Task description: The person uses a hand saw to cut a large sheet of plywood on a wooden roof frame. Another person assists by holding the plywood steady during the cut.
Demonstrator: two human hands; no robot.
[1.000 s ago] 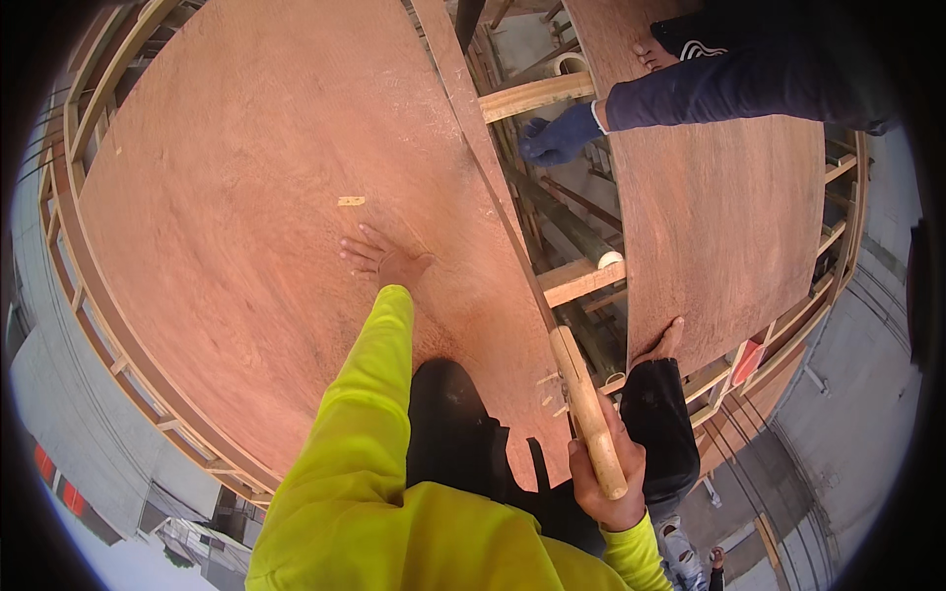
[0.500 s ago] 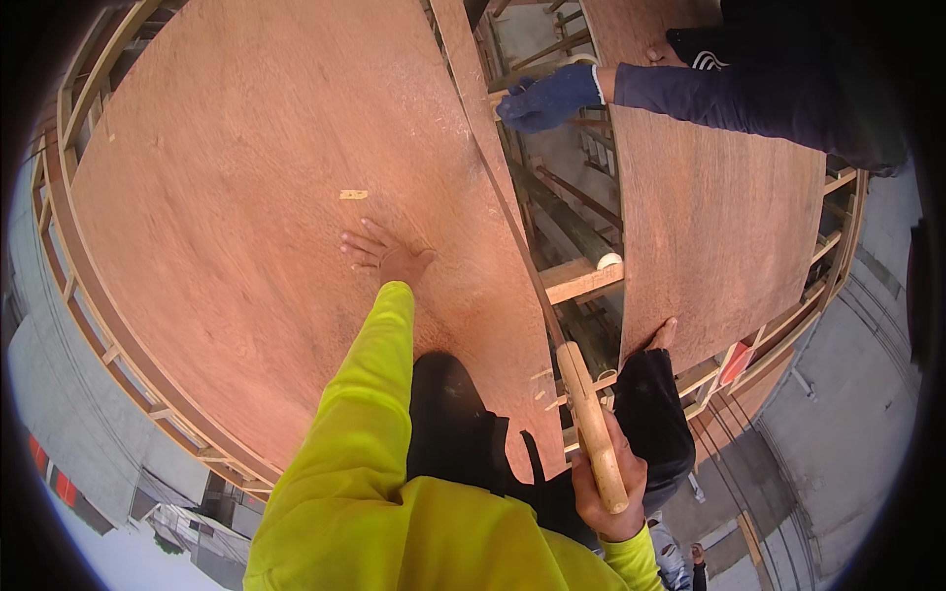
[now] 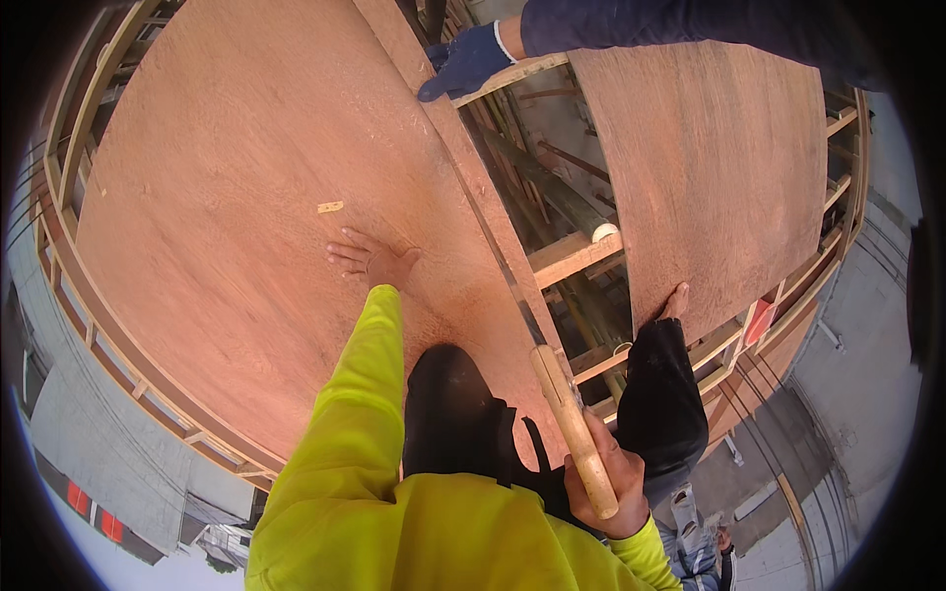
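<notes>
My left hand (image 3: 377, 261) lies flat with fingers spread on a large reddish-brown plywood sheet (image 3: 236, 148). In my right hand (image 3: 608, 471) is the wooden handle of a handsaw (image 3: 572, 426). Its thin blade runs up and away from the handle along a long cut line in the sheet; how deep it sits in the wood I cannot tell. To the right of that line is a narrow plywood strip (image 3: 468, 163). A co-worker's hand in a dark blue glove (image 3: 471, 61) rests on the strip's far part.
A gap with timber beams (image 3: 574, 258) and poles below separates the strip from a second plywood sheet (image 3: 724, 177) at right. My bare foot (image 3: 676, 301) is on that sheet's near edge. Wooden framing (image 3: 148, 404) rings the platform, with ground far below. Another person (image 3: 695, 537) shows at lower right.
The view has shifted somewhat. The saw handle appears slightly further left, still in my right hand. The co-worker's gloved hand has moved to the upper left and touches the strip. My left hand stays flat.
</notes>
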